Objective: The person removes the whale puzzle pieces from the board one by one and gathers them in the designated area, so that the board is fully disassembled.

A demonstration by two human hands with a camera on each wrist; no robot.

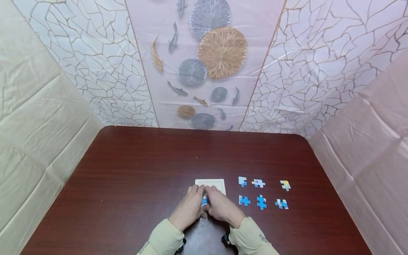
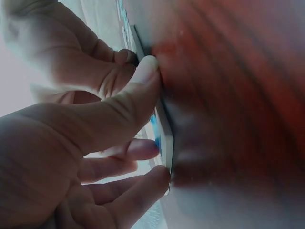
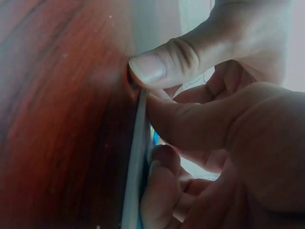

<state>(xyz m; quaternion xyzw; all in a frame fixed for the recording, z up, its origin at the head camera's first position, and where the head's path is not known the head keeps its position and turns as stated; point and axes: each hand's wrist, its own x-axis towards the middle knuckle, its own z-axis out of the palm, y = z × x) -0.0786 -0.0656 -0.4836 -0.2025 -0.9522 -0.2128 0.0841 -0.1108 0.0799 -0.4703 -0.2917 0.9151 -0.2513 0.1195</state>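
A white puzzle board (image 1: 216,183) lies flat on the table, partly covered by both hands. Between them shows a blue printed patch (image 1: 204,201) of jigsaw on the board. My left hand (image 1: 190,205) grips the board at its left side, thumb along the near edge and fingertips at the side edge in the left wrist view. My right hand (image 1: 221,206) bends over the board, thumb by the near edge and curled fingertips on its surface. Whether those fingers pinch a piece or only press is hidden. Both thumbs come close together in the right wrist view.
Right of the board lie loose jigsaw pieces in two rows, among them a pink-and-white piece (image 1: 258,183), a yellow piece (image 1: 285,185) and a blue piece (image 1: 261,202). The dark red table (image 1: 134,166) meets a patterned cloth wall (image 1: 204,102) behind; cloth also hangs at both sides.
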